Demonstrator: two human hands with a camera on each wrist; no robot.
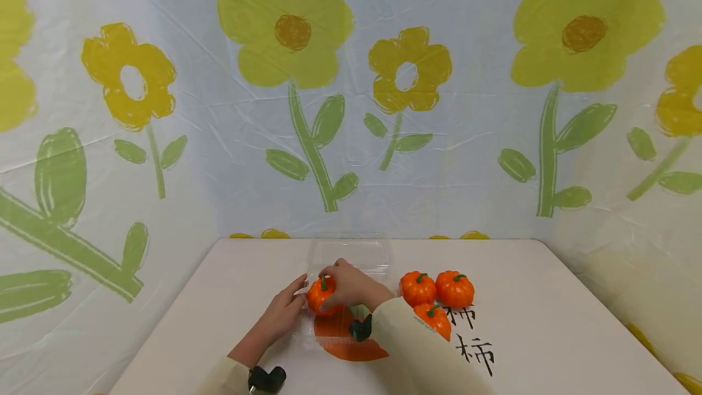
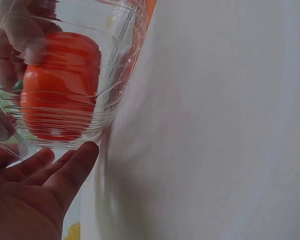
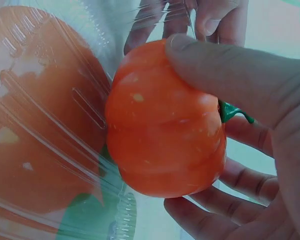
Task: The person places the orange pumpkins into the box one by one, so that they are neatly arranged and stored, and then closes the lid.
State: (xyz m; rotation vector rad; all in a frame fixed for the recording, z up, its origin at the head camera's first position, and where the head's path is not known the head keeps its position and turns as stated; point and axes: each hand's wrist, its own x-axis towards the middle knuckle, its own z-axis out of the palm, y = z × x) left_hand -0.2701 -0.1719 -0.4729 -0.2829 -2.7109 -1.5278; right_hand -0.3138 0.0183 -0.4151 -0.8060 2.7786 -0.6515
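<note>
A small orange toy pumpkin [image 1: 320, 298] with a green stem is held by my right hand [image 1: 353, 284], the thumb on one side and the fingers around the other. It sits within the left end of a clear plastic clamshell box [image 2: 117, 85]; the box's lid [image 1: 348, 252] stands raised at the back. Beside the box's left wall is my left hand [image 1: 281, 314], fingers mostly straight, fingertips right at the plastic. Through the clear wall, the left wrist view shows the pumpkin [image 2: 62, 90] and part of the right hand.
Three more orange pumpkins [image 1: 418, 288] are grouped right of the box, the nearest partly covered by the right sleeve [image 1: 417, 337]. Under the box, the pale tabletop [image 1: 548, 322] bears a printed orange fruit [image 1: 356, 349] and black characters [image 1: 476, 352]. A flowered cloth [image 1: 466, 169] hangs behind.
</note>
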